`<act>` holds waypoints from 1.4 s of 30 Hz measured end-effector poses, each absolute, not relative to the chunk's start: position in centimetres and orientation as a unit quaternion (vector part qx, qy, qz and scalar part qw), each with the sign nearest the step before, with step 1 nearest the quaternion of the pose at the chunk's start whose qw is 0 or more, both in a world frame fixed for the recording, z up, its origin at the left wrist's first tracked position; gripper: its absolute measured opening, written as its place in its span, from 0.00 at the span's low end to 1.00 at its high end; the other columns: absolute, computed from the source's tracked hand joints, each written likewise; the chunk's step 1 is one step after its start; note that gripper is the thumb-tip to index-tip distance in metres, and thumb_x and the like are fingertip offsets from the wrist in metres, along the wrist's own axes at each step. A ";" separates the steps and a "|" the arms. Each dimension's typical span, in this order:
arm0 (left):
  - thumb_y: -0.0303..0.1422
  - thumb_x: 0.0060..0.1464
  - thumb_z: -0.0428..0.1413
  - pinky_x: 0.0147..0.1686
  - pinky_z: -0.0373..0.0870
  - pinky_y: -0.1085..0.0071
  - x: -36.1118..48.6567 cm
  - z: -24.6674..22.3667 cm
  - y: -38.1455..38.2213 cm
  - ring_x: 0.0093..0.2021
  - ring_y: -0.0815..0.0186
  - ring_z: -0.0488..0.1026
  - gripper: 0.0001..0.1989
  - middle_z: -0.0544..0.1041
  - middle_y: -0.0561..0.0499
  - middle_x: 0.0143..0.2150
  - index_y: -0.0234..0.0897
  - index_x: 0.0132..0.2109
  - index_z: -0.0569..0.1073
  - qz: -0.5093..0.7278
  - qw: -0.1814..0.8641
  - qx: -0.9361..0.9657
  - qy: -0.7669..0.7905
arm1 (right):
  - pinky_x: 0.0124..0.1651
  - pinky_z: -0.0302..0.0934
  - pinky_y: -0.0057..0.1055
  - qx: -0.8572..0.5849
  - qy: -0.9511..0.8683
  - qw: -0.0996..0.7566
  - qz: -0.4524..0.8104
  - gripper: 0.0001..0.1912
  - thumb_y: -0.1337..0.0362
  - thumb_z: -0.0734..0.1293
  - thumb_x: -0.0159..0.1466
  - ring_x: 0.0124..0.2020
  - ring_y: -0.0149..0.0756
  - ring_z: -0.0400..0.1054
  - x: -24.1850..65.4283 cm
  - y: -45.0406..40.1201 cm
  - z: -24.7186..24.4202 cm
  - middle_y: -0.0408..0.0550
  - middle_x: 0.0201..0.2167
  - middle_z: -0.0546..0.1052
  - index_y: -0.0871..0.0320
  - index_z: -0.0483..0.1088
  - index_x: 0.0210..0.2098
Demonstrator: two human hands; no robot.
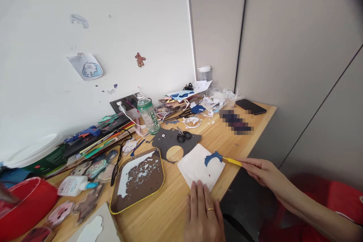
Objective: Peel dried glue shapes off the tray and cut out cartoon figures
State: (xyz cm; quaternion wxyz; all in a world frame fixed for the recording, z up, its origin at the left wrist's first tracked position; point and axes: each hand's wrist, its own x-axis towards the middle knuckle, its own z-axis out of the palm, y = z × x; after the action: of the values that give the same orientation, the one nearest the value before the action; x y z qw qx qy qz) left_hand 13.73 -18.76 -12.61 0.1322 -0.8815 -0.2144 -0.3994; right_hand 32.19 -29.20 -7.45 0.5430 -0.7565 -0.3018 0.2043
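Note:
My left hand (202, 210) lies flat with fingers stretched out, its fingertips on the near edge of a white square of folded paper or tissue (195, 164). A ring is on one finger. My right hand (262, 172) pinches a slim yellow-handled tool (233, 162). The tool's thin tip reaches the right end of a blue curved cutout (209, 159), which lies on the white square's right side. Whether the tip is a blade or a needle cannot be made out. A small red speck shows on the square below the cutout.
Left of the white square is a yellow-rimmed tray (159, 181) with pale-blue glue or paint. Small black scissors (183, 135) lie on dark grey cut sheet (159, 138). A bottle (149, 115), glue bottle (72, 186), red bowl (42, 196) and phone (251, 106) stand around.

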 end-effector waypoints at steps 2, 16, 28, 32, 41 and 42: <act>0.25 0.53 0.51 0.40 0.74 0.60 13.7 -12.6 -18.8 0.48 0.51 0.70 0.14 0.73 0.40 0.49 0.25 0.47 0.70 -0.398 0.132 -0.882 -0.215 | 0.30 0.67 0.33 -0.735 -0.277 0.562 0.257 0.22 0.51 0.63 0.57 0.29 0.39 0.72 32.3 -29.0 -6.9 0.47 0.25 0.77 0.60 0.75 0.41; 0.24 0.53 0.51 0.41 0.73 0.58 14.2 -13.0 -19.1 0.49 0.51 0.70 0.14 0.73 0.39 0.49 0.25 0.48 0.70 -0.401 0.120 -0.881 -0.220 | 0.26 0.59 0.27 -0.680 -0.672 0.117 -0.269 0.23 0.76 0.53 0.60 0.26 0.32 0.66 30.3 -30.0 -9.3 0.47 0.27 0.72 0.64 0.64 0.53; 0.24 0.53 0.50 0.40 0.74 0.58 14.3 -13.0 -19.1 0.49 0.51 0.70 0.13 0.73 0.39 0.48 0.25 0.47 0.70 -0.412 0.125 -0.873 -0.229 | 0.26 0.57 0.29 -0.669 -0.689 0.082 -0.266 0.24 0.77 0.54 0.59 0.27 0.33 0.64 30.5 -30.1 -9.1 0.46 0.28 0.71 0.65 0.61 0.54; 0.25 0.52 0.52 0.40 0.74 0.60 13.7 -12.5 -18.7 0.48 0.52 0.70 0.14 0.73 0.40 0.48 0.25 0.47 0.70 -0.395 0.151 -0.882 -0.210 | 0.26 0.58 0.29 -0.667 -0.690 0.087 -0.266 0.27 0.79 0.53 0.57 0.26 0.33 0.65 30.4 -30.0 -9.0 0.46 0.27 0.72 0.64 0.60 0.55; 0.24 0.52 0.51 0.38 0.74 0.60 14.0 -13.1 -18.5 0.46 0.53 0.72 0.13 0.74 0.41 0.47 0.27 0.45 0.71 -0.424 0.141 -0.869 -0.213 | 0.38 0.67 0.26 -0.719 -0.635 0.241 -0.150 0.21 0.73 0.54 0.63 0.39 0.32 0.72 31.7 -29.5 -7.0 0.45 0.41 0.77 0.54 0.67 0.51; 0.24 0.52 0.51 0.38 0.74 0.60 14.0 -13.2 -18.5 0.46 0.53 0.72 0.13 0.75 0.41 0.46 0.27 0.45 0.71 -0.426 0.140 -0.868 -0.213 | 0.41 0.67 0.27 -0.728 -0.610 0.282 -0.134 0.19 0.70 0.54 0.64 0.41 0.33 0.72 31.9 -29.5 -6.6 0.45 0.42 0.76 0.53 0.68 0.50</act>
State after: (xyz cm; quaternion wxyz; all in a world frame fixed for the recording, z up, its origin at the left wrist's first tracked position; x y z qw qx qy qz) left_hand 14.02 -18.52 -13.19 0.1400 -0.8682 -0.2135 -0.4255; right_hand 31.89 -29.49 -6.57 0.2821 -0.7284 -0.6097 -0.1344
